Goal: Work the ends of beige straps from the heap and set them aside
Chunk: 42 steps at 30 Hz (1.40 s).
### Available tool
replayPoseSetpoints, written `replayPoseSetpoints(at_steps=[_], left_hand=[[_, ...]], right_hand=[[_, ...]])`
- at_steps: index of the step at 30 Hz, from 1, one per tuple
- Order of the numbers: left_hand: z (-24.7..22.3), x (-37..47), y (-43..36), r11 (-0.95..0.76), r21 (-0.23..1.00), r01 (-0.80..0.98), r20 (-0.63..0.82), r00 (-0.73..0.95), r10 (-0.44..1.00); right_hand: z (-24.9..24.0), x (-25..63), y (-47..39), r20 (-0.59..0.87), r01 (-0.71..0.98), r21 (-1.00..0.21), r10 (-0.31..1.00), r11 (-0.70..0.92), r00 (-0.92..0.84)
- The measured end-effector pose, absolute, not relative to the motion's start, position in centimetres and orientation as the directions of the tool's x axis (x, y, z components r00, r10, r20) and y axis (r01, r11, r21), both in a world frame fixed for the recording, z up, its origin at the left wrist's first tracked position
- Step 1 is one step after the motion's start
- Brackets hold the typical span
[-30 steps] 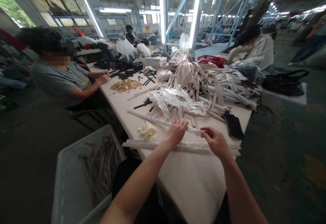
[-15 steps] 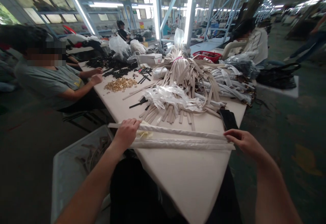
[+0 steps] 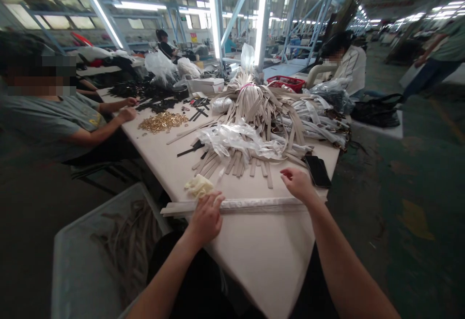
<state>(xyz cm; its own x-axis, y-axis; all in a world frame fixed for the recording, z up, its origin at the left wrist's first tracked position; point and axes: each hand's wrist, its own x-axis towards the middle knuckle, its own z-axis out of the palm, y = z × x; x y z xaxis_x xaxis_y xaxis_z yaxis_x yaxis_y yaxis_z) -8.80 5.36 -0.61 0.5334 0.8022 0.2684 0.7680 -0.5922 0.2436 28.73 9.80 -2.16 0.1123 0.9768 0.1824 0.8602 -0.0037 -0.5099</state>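
Long pale straps in whitish wrapping (image 3: 261, 204) lie side by side across the near part of the table. My left hand (image 3: 207, 217) rests on them left of their middle, its fingers laid over the straps and not wrapped round them. Beyond the straps my right hand (image 3: 300, 186) hovers over the table, fingers bent and slightly apart, with nothing visible in them. Past it lies a heap of beige straps (image 3: 250, 101), tied at the top, with crumpled clear plastic (image 3: 236, 140) over its near side. A crumpled pale yellow cloth (image 3: 199, 186) lies just beyond my left hand.
A black phone (image 3: 318, 171) lies at the table's right edge. Gold metal rings (image 3: 163, 121) are piled near a person (image 3: 80, 125) seated at left. A translucent bin (image 3: 83, 241) with loose straps stands at lower left. A red basket (image 3: 286, 84) sits at the back.
The strap that both hands stretched out is laid down with the others. My right hand has let go of its end and moved left and forward. My left hand has moved right and nearer.
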Motion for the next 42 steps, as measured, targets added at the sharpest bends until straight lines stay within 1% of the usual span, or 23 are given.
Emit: replayPoseSetpoints(at_steps=[3,5,8,11,13,17,19,21,24,27,29,30,32,33,34,35,37,39,42], left_hand=[[-1.7,-3.9,3.9,-0.657,0.345,0.671,0.275,0.597,0.754],[-2.8,-1.6,3.4,-0.675,0.387,0.629,0.281,0.616,0.736],[-4.2,-0.1,3.3,-0.663,0.421,0.619,0.296,0.597,0.746],[-5.0,-0.3,3.5,-0.632,0.451,0.630,0.320,0.547,0.773],[-5.4,-0.7,3.6,-0.610,0.469,0.639,0.339,0.508,0.792],[-5.7,-0.7,3.8,-0.590,0.464,0.661,0.353,0.473,0.807],[-5.7,-0.5,3.8,-0.588,0.459,0.666,0.360,0.466,0.809],[-5.7,-0.4,3.8,-0.582,0.471,0.663,0.368,0.452,0.812],[-5.5,-0.5,3.7,-0.559,0.524,0.643,0.373,0.417,0.829],[-4.8,-0.6,3.6,-0.512,0.628,0.587,0.367,0.357,0.859],[-4.1,-0.4,3.5,-0.436,0.750,0.497,0.336,0.281,0.899],[-3.7,-0.1,3.5,-0.377,0.826,0.419,0.296,0.246,0.923],[-2.8,0.9,3.8,-0.213,0.962,0.173,0.172,0.226,0.959],[-2.3,1.5,4.0,-0.118,0.993,0.017,0.110,0.242,0.964],[-1.9,2.1,4.4,-0.029,0.990,-0.141,0.065,0.259,0.964],[-1.5,2.6,4.9,0.038,0.958,-0.284,0.039,0.259,0.965],[-0.6,3.1,6.0,0.072,0.870,-0.488,0.016,0.174,0.985],[0.6,2.5,7.1,0.007,0.817,-0.577,0.010,0.026,1.000],[3.0,-0.8,8.7,-0.149,0.793,-0.591,0.049,-0.182,0.982]], right_hand=[[-1.7,24.3,14.1,0.112,0.885,-0.461,0.984,-0.070,0.136],[-2.0,22.6,16.3,0.114,0.894,-0.436,0.979,-0.102,0.167],[-2.9,22.0,18.1,0.105,0.895,-0.400,0.960,-0.198,0.260],[-3.6,22.6,18.5,0.069,0.887,-0.370,0.943,-0.278,0.325],[-3.8,23.0,18.4,0.083,0.885,-0.346,0.929,-0.312,0.360],[-3.2,23.5,17.7,0.173,0.894,-0.270,0.896,-0.357,0.410],[-2.4,23.8,17.2,0.227,0.922,-0.246,0.907,-0.300,0.355],[-1.3,24.3,16.5,0.262,0.951,-0.257,0.935,-0.171,0.239],[0.9,24.9,14.7,0.259,0.933,-0.357,0.965,0.051,0.047],[3.2,24.6,11.7,0.286,0.878,-0.438,0.956,0.191,-0.065],[4.5,23.8,9.4,0.287,0.847,-0.476,0.952,0.236,-0.104],[5.0,23.2,8.2,0.276,0.830,-0.497,0.953,0.255,-0.128],[5.6,21.8,6.1,0.254,0.793,-0.535,0.951,0.292,-0.178],[5.7,21.2,5.2,0.249,0.773,-0.551,0.946,0.315,-0.208],[5.8,20.5,4.4,0.242,0.753,-0.566,0.941,0.335,-0.237],[5.7,20.0,3.7,0.234,0.737,-0.579,0.937,0.348,-0.259],[5.3,19.4,2.7,0.209,0.724,-0.599,0.940,0.342,-0.271],[4.7,19.4,2.0,0.173,0.740,-0.602,0.953,0.301,-0.247],[3.9,20.3,1.4,0.120,0.778,-0.580,0.970,0.241,-0.211]])
